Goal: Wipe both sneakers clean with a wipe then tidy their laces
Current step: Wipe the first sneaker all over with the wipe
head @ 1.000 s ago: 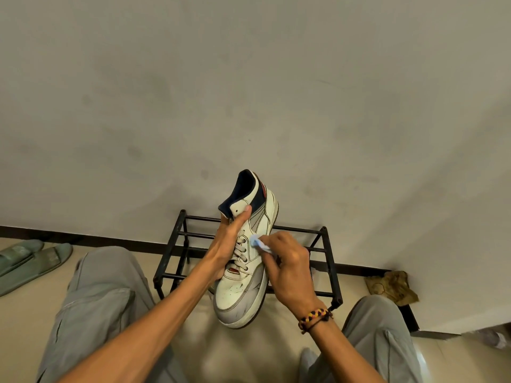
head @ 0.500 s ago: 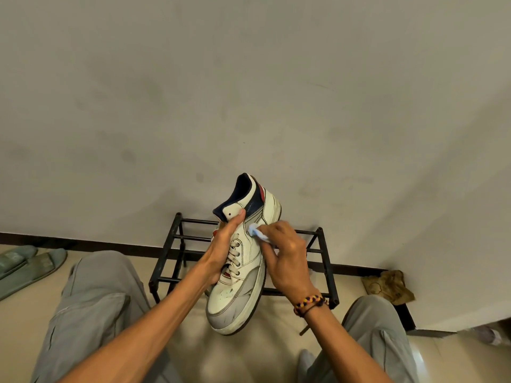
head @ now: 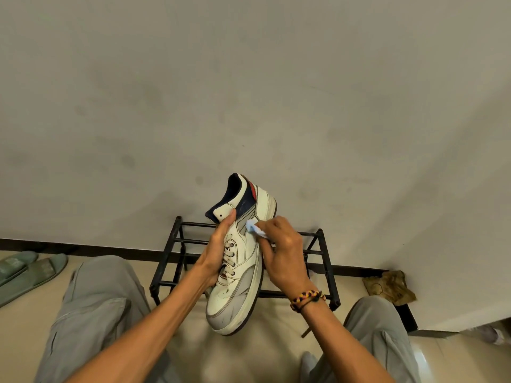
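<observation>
At the far left, a pair of green slippers is seen lying on the beige floor against the dark baseboard. Next, a knee in grey trousers is raised. A black metal shoe rack is set against the grey wall behind the hands. In the middle, a white sneaker with grey panels, a navy collar and a red stripe is held in the air before the rack, toe down and toward the camera, heel up. The left hand is wrapped around the laced side of the sneaker, its thumb laid up toward the tongue. A light blue wipe is pinched in the curled fingers of the right hand and pressed against the sneaker's side panel, just below the collar. A braided bracelet is worn on the right wrist. Further right, the other knee is seen, and a crumpled brown paper bag lies on the floor by the wall.
</observation>
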